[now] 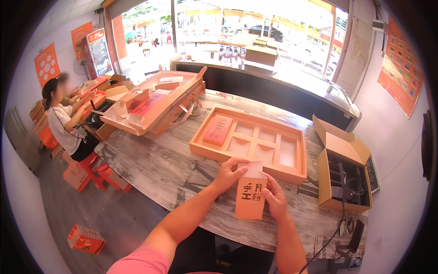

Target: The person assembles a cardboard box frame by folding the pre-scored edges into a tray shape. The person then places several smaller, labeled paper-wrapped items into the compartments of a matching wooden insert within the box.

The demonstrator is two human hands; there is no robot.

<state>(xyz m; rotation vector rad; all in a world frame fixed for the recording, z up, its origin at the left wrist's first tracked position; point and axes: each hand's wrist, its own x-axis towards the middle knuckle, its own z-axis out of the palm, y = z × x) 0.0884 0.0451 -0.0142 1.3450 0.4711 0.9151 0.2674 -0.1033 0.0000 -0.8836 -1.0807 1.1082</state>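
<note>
Between my two hands is a small orange carton with dark characters on its front, held upright over the near edge of the table. Its pale top flap stands up, unfolded. My left hand pinches the flap's left side with thumb and fingers. Wrapped round the upper right edge of the carton is my right hand. Just beyond them lies a shallow orange gift box with an insert of several square and oblong compartments. A red-orange carton fills its left compartment; the others hold nothing.
Stacked orange box trays with ribbon handles stand at the table's far left. An opened cardboard box with black contents and a cable sits at right. A person works at far left near red stools. An orange bag is on the floor.
</note>
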